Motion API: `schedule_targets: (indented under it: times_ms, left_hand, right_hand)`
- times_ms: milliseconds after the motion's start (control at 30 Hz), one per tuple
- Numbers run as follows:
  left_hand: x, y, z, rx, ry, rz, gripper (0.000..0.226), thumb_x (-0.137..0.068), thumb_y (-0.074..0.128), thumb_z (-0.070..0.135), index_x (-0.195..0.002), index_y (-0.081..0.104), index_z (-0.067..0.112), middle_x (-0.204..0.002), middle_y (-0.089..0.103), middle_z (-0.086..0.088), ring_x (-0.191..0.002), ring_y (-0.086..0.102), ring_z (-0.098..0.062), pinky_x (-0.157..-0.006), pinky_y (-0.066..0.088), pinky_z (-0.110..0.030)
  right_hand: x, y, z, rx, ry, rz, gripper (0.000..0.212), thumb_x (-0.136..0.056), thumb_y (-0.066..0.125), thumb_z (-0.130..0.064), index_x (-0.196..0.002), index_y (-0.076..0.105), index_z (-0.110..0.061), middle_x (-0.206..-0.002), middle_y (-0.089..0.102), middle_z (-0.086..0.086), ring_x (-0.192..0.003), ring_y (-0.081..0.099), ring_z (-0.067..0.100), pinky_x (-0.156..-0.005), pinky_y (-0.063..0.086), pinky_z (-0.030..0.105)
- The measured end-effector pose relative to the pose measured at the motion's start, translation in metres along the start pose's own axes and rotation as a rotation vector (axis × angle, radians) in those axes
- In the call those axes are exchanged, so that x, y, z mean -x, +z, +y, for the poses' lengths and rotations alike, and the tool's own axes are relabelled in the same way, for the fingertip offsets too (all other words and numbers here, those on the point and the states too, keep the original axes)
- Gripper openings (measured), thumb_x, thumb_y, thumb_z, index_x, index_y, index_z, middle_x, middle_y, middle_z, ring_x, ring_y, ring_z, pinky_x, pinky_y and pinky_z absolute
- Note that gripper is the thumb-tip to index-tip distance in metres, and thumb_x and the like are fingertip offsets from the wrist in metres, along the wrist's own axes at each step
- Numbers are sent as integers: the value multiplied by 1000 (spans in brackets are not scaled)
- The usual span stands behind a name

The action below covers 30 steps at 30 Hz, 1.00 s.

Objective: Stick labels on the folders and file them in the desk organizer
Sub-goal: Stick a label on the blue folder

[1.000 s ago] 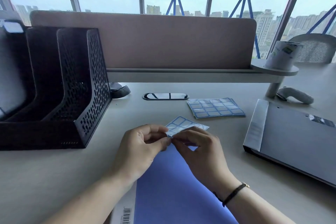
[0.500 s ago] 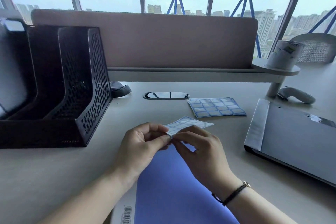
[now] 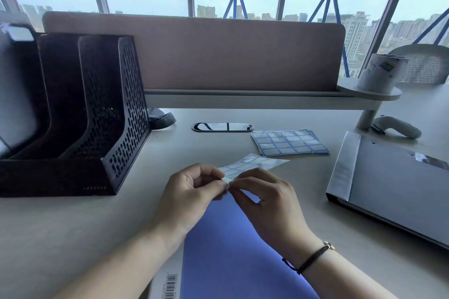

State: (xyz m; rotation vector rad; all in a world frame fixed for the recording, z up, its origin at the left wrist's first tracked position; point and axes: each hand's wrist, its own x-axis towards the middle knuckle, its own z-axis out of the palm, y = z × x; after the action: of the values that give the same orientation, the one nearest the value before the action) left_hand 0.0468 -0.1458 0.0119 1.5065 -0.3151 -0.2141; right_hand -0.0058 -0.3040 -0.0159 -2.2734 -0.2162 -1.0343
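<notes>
Blue-edged label sheet: both hands pinch its near corner, left hand and right hand with thumb and forefinger closed on it, fingertips nearly touching. They seem to be peeling a label; next it must come free and be pressed onto the blue folder lying just below the hands. Spare sheets lie farther right, the grey folder at right, the organizer far left.
</notes>
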Motion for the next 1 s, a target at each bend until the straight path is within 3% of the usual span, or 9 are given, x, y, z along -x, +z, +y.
schedule_targets:
  times_ms: [100,200,367,533,700,833,1000]
  left_hand:
    - [0,-1,0,28,4,4,12,-70,75,11,-82,75,11,-77,74,-15,-70,68,-25,-86,56,-44]
    - [-1,-1,-2,29,13,24,13,-84,71,-5,-91,72,5,-79,74,-15,-71,68,-25,-84,55,-41]
    - [-2,-3,-4,-15,45,17,21,-82,72,-7,-95,71,10,-75,73,-8,-71,70,-24,-83,55,-39]
    - [-2,-5,-5,-135,120,-17,26,-71,74,16,-96,68,19,-79,75,-6,-77,71,-27,-86,55,-49]
    - [-2,-5,-7,-269,183,-51,27,-84,78,6,-97,62,24,-82,77,-2,-74,70,-19,-79,54,-43]
    - [2,-5,-7,-385,224,-59,33,-86,76,11,-92,55,36,-84,77,7,-72,69,-16,-74,54,-41]
    - [6,-4,-6,-481,253,-71,37,-86,77,19,-95,47,39,-86,76,16,-78,71,-12,-84,54,-49]
  right_hand:
    - [0,0,-2,-8,38,-35,9,-85,72,-20,-87,77,-27,-83,67,-15,-71,62,3,-61,50,27]
    - [-1,-1,-6,-22,88,-70,11,-86,73,-19,-86,76,-30,-78,66,-14,-69,61,4,-59,48,20]
    - [-2,-1,-10,-70,180,-97,10,-86,75,-18,-85,77,-28,-78,67,-14,-70,63,6,-58,36,8]
    - [-2,-3,-17,-146,259,-123,13,-85,74,-14,-83,75,-27,-76,66,-17,-70,63,5,-56,36,7]
    - [-4,-7,-19,-129,312,-149,15,-86,71,-21,-74,72,-30,-77,68,-19,-74,63,5,-58,40,11]
    - [-4,-8,-18,-127,363,-172,13,-85,68,-22,-72,70,-24,-75,69,-19,-70,61,5,-58,42,13]
    - [-4,-7,-16,-86,353,-164,17,-86,67,-18,-69,69,-20,-71,67,-16,-65,59,5,-57,41,13]
